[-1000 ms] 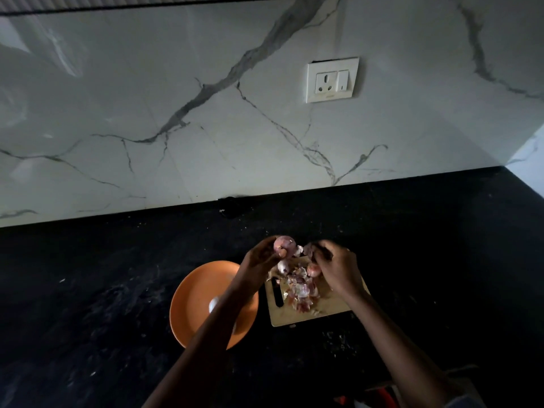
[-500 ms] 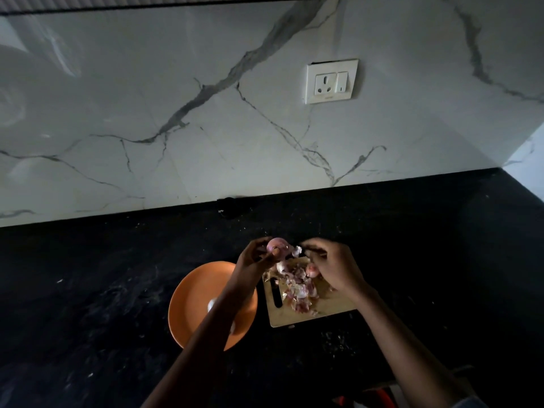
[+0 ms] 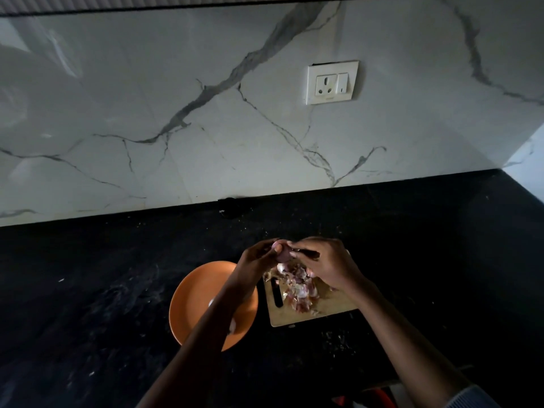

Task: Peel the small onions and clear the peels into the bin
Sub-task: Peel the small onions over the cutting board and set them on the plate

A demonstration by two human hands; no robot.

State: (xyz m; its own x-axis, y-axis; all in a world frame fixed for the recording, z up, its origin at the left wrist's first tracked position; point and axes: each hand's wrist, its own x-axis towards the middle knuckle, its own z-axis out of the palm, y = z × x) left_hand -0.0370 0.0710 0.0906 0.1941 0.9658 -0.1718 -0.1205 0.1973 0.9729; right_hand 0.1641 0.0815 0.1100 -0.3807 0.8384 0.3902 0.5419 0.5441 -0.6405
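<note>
With the left hand [image 3: 259, 257] gripping the small onion [image 3: 279, 251] above the 12 o'clock edge of the wooden cutting board [image 3: 329, 307], the right hand [image 3: 321, 260] should pinch loose skin firmly and strip it onto the peel pile [image 3: 297, 285].

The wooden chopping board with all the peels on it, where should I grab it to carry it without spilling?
Grip the chopping board by its bare near edge, coming from the person's side, probably with a second hand on the right edge. The peels pile on the middle and far part, and the handle slot sits at the left, close to the orange plate. Keep it flat.
</note>
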